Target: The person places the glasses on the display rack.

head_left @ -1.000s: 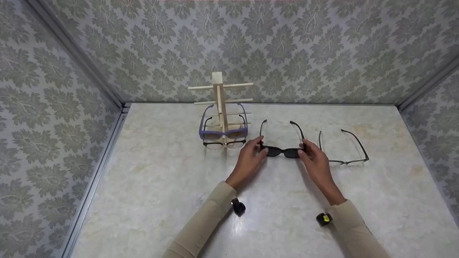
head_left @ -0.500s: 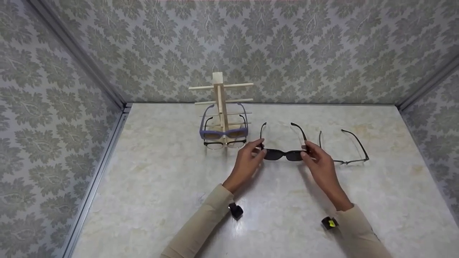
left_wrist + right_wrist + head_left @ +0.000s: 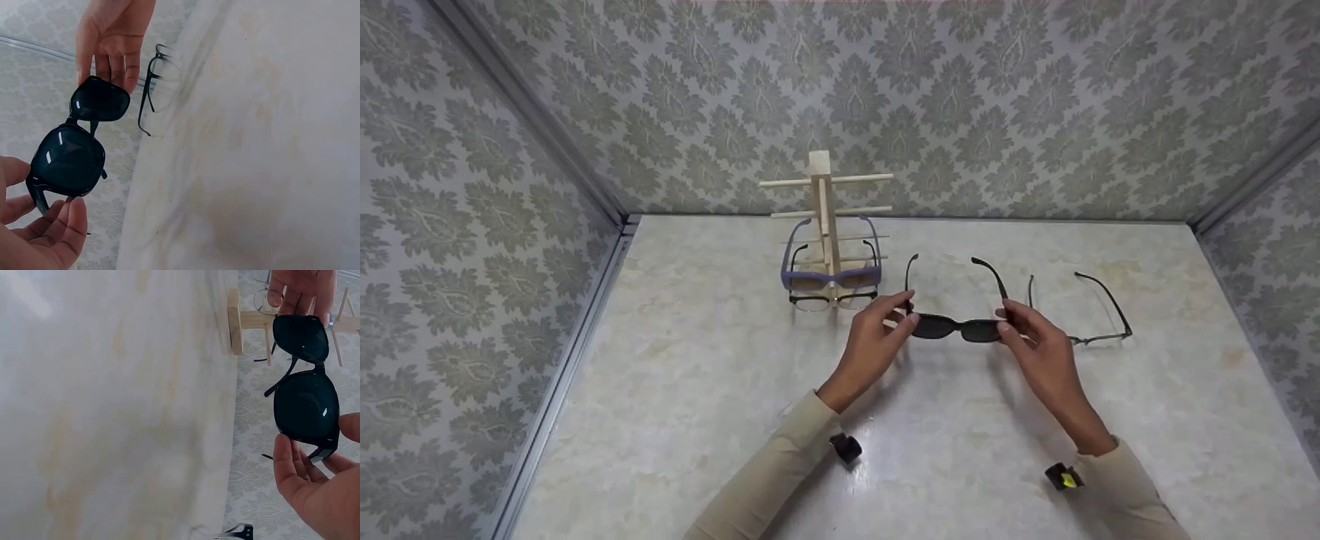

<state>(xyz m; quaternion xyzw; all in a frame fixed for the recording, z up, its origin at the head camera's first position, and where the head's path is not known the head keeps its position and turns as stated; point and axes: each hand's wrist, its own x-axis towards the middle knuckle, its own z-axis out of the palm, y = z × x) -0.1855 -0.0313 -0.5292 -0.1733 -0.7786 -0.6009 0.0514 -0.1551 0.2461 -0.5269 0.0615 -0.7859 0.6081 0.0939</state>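
Note:
Black sunglasses (image 3: 958, 328) with dark lenses are held between both hands, temples unfolded and pointing away toward the back wall. At the left hinge, my left hand (image 3: 871, 345) pinches the frame between thumb and fingers. My right hand (image 3: 1044, 360) grips the opposite hinge the same way. Both wrist views show the sunglasses (image 3: 70, 157) gripped at each end. Just right of the right hand lies a pair of thin-framed clear glasses (image 3: 1110, 336) on the table, partly hidden by that hand.
Left of the hands stands a wooden display rack (image 3: 823, 195) with crossbars. Purple sunglasses (image 3: 831, 280) hang on it above dark-rimmed clear glasses (image 3: 812, 302). A patterned wall (image 3: 960, 112) closes off the back of the marbled table (image 3: 697, 360).
Both hands have drawn the sunglasses slightly nearer to me. The right hand has shifted right, covering more of the clear glasses, and the hands have spread a little apart.

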